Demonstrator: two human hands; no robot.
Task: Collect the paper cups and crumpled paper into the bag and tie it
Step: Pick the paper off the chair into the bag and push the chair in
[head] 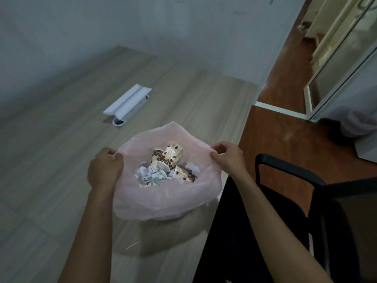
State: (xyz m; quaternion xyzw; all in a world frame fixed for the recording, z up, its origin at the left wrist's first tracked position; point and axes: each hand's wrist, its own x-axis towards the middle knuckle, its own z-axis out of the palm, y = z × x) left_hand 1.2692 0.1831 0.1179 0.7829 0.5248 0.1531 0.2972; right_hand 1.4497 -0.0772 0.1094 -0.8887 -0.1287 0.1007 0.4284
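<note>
A thin pink plastic bag [163,199] stands open near the right edge of the wooden table [51,160]. Inside it lie paper cups [169,157] printed with brown coffee beans, on top of crumpled white paper [149,175]. My left hand [105,166] pinches the bag's rim on its left side. My right hand [226,155] pinches the rim on its right side. The two hands hold the mouth spread wide, so the contents show from above.
A white cable-port cover [127,102] stands open farther back on the table. A black office chair [306,211] is right of the table, over a reddish-brown floor [285,139]. A glass door [336,68] is at the far right.
</note>
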